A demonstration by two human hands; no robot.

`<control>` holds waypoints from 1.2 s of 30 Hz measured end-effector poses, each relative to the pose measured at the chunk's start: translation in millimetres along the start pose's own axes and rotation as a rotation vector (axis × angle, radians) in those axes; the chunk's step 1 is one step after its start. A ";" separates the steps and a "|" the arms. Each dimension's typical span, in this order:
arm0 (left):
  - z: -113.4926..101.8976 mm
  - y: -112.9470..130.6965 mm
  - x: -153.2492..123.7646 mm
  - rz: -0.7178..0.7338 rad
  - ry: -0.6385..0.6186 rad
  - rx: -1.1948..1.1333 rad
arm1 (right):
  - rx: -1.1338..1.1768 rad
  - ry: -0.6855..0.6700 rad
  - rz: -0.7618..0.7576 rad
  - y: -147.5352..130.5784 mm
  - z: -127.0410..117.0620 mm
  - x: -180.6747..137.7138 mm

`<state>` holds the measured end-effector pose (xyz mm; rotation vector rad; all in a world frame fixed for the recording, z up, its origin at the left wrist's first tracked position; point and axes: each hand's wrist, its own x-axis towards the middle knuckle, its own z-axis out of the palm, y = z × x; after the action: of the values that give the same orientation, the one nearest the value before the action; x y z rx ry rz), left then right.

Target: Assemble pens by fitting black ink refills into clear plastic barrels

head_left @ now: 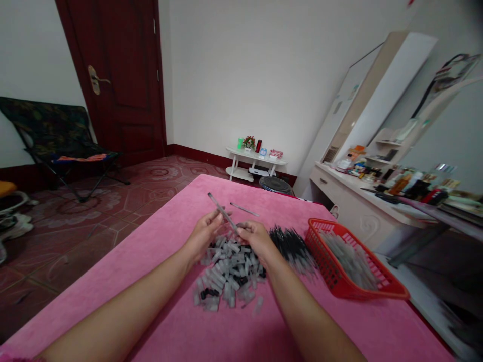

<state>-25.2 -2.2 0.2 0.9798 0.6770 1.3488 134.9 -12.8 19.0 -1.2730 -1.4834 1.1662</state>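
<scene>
My left hand [206, 232] and my right hand [255, 236] meet over a heap of short grey caps [229, 279] on the pink table [158, 241]. Between them they pinch a thin grey pen-like stick [222, 209] that slants up and to the left. The fingers of both hands are closed on it. A second thin stick [244, 209] lies loose on the cloth just beyond the hands. A pile of black sticks [292, 246] lies right of my right hand.
A red plastic basket [392, 291] with several grey sticks sits at the table's right. Beyond are a white dresser [350, 201] with bottles, a low white shelf [256, 163], a folding chair [56, 136] and a dark red door [121, 75].
</scene>
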 end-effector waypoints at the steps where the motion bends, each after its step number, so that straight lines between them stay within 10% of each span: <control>1: 2.3 0.9 -1.6 -0.024 -0.041 -0.046 | 0.104 -0.030 0.021 -2.0 4.9 -7.6; 8: 10.5 -1.9 -10.1 -0.115 -0.010 -0.208 | 0.283 -0.227 0.157 -5.4 13.2 -30.4; 18: -17.8 0.3 8.6 -0.066 0.360 -0.085 | -1.042 0.247 -0.132 -14.7 -15.2 -37.2; 36: -31.7 -5.7 -4.0 0.625 -0.112 1.530 | -0.407 0.204 -0.227 15.3 -25.3 -13.2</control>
<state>-50.5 0.0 -20.1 2.6150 1.4279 1.1055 164.3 -21.9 9.1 -1.3974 -1.7100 0.5842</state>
